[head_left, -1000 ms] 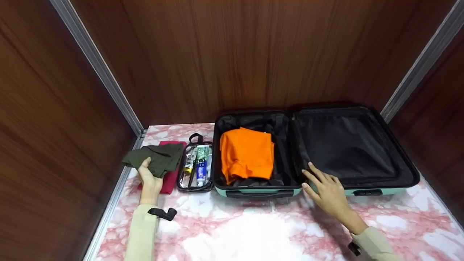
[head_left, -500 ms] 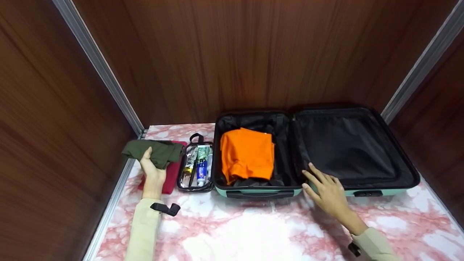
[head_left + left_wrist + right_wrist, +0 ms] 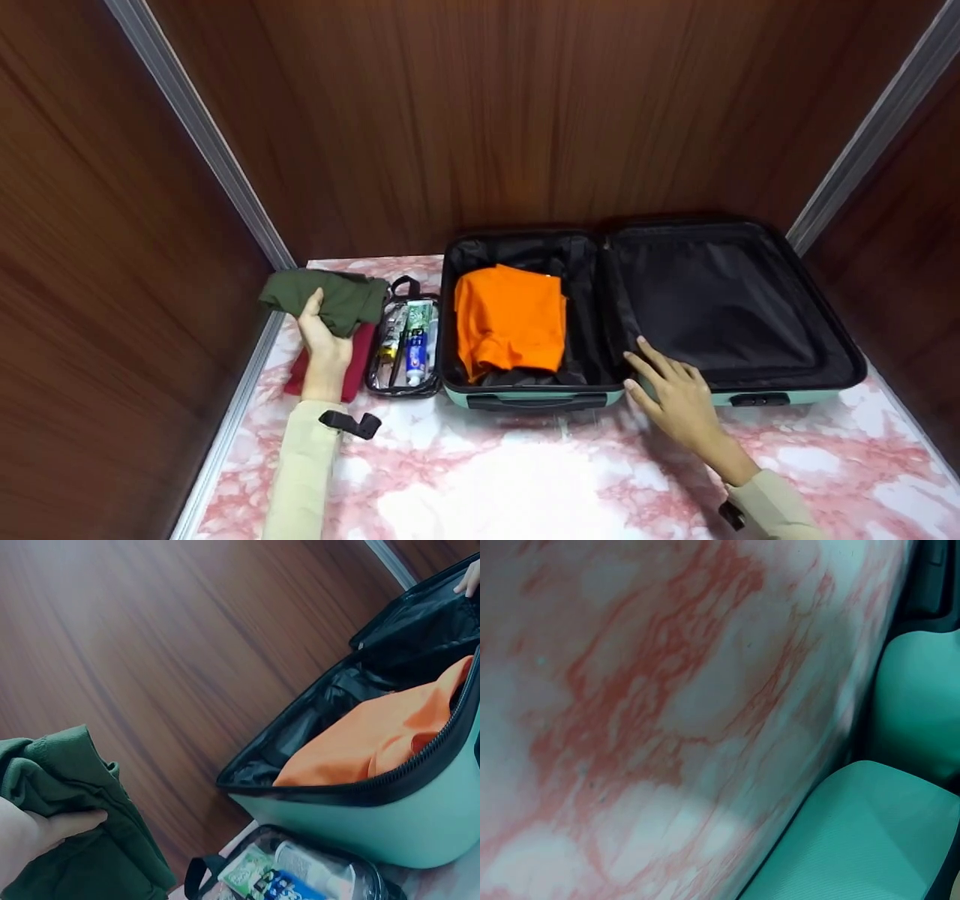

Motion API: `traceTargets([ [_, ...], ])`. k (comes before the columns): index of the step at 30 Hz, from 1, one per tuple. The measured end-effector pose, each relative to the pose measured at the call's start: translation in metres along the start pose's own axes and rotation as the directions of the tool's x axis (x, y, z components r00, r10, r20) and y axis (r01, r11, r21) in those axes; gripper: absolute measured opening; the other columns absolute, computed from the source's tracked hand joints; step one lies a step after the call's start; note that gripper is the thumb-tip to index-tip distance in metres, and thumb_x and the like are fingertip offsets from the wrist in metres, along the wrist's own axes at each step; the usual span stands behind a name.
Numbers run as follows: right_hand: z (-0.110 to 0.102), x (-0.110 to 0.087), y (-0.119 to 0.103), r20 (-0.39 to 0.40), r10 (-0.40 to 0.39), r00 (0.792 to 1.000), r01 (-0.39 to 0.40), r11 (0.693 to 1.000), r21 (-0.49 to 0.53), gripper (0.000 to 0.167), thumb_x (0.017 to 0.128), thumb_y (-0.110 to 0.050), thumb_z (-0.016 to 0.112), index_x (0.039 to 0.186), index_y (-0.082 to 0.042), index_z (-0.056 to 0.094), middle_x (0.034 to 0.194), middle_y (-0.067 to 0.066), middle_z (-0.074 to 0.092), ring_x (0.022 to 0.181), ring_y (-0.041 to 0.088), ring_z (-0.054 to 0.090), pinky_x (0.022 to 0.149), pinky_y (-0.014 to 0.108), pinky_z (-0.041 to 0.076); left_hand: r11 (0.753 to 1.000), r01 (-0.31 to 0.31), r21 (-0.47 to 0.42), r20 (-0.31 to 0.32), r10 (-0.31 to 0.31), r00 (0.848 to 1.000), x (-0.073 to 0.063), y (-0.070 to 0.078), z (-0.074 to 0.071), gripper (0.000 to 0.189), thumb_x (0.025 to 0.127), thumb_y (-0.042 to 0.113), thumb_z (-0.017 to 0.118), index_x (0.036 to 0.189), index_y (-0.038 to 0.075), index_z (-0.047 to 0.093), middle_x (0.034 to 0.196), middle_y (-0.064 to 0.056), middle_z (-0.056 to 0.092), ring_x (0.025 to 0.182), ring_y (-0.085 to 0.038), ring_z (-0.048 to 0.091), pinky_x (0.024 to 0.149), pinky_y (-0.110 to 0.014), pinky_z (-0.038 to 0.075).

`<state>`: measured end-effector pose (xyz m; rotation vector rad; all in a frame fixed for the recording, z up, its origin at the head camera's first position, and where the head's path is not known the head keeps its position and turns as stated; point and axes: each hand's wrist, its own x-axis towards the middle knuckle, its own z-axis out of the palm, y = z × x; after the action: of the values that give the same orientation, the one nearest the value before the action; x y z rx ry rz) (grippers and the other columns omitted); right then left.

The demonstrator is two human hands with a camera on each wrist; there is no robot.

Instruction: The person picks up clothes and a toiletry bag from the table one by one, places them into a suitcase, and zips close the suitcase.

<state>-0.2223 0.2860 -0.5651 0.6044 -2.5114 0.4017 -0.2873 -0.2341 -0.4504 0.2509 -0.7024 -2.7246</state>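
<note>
Your left hand grips a folded dark-green cloth at nine o'clock, while at four o'clock your right hand, fingers loosely extended, touches the open, black-lined, mint-green rectangular suitcase.

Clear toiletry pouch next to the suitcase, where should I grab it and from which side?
Probably by the black loop handle at the pouch's far end, coming from above. The loop sticks out past the rim, so it should be easy to hook. The pouch's right side lies close against the suitcase, leaving little room there.
</note>
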Motion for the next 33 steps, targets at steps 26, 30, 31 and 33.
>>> traceTargets([
  [26, -0.002, 0.002, 0.003, 0.021, 0.018, 1.000, -0.018, 1.000, 0.012, 0.050, 0.095, -0.040, 0.063, 0.141, -0.020, 0.058, 0.152, 0.006, 0.044, 0.114, 0.038, 0.058, 0.091, 0.061, 0.041, 1.000, -0.009, -0.011, 0.045, 0.009, 0.999, -0.007, -0.048, 0.075, 0.028, 0.107, 0.021, 0.039, 0.123, 0.000, 0.050, 0.115, -0.012, 0.058, 0.104, -0.024, 0.059, 0.091, -0.034, 0.050],
  [30, -0.002, 0.001, 0.004, 0.015, 0.015, 1.000, -0.015, 1.000, 0.008, 0.050, 0.095, -0.039, 0.064, 0.140, -0.019, 0.058, 0.152, 0.007, 0.044, 0.113, 0.038, 0.059, 0.090, 0.061, 0.042, 1.000, 0.000, -0.014, 0.059, 0.001, 0.998, -0.008, -0.058, 0.083, 0.029, 0.106, 0.021, 0.040, 0.122, 0.000, 0.051, 0.114, -0.012, 0.059, 0.103, -0.024, 0.060, 0.091, -0.035, 0.050],
  [31, -0.002, 0.001, 0.005, 0.014, 0.014, 1.000, -0.014, 1.000, 0.007, 0.050, 0.095, -0.039, 0.064, 0.140, -0.019, 0.058, 0.152, 0.007, 0.044, 0.112, 0.039, 0.059, 0.090, 0.061, 0.042, 1.000, 0.001, -0.014, 0.063, -0.001, 0.998, -0.008, -0.061, 0.086, 0.029, 0.106, 0.021, 0.040, 0.122, 0.000, 0.052, 0.114, -0.012, 0.059, 0.104, -0.024, 0.059, 0.092, -0.035, 0.049],
  [33, -0.003, 0.001, 0.005, 0.010, 0.015, 1.000, -0.015, 1.000, 0.007, 0.050, 0.094, -0.038, 0.064, 0.140, -0.019, 0.059, 0.151, 0.007, 0.044, 0.112, 0.039, 0.059, 0.090, 0.061, 0.042, 1.000, 0.012, -0.006, 0.067, -0.011, 0.998, -0.008, -0.068, 0.091, 0.030, 0.106, 0.022, 0.040, 0.123, 0.000, 0.052, 0.115, -0.012, 0.059, 0.105, -0.023, 0.059, 0.093, -0.035, 0.049],
])
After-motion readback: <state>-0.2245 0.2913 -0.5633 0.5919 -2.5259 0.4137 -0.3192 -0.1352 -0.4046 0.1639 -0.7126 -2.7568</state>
